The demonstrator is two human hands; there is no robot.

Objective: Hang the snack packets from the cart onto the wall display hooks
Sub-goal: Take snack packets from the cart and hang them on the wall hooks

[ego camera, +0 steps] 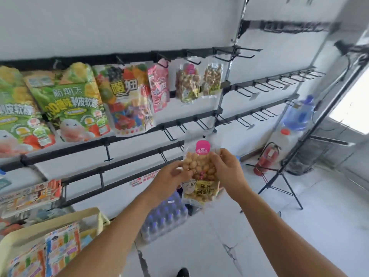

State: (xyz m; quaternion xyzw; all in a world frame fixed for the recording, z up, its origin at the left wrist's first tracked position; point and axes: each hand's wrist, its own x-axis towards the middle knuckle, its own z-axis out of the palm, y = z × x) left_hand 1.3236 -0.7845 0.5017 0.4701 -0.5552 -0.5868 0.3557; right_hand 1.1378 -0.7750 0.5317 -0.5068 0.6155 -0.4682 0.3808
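The wall point(123, 23) carries black rails point(139, 134) of hooks; the top row holds hung bags point(65, 100), and two nut packets point(187, 82) hang at its right end. The lower hooks point(201, 122) stand bare. The cart point(50, 222) sits at the lower left, with more packets inside.

In front of the bare hooks, both hands hold a clear packet point(199, 172) of nuts upright, its pink header up. The left hand point(171, 176) pinches its left edge, fingers closed on the film; the right hand point(225, 170) clamps the right edge.

The packet looks light and soft, the film likely slick, and the nuts may shift inside. The flat top strip beside the header seems the best place to grip, leaving the hang hole clear.

The hang hole itself is hard to make out against the clear film. The packet's lower end is partly hidden by the right hand. The far hooks at right are blurred.
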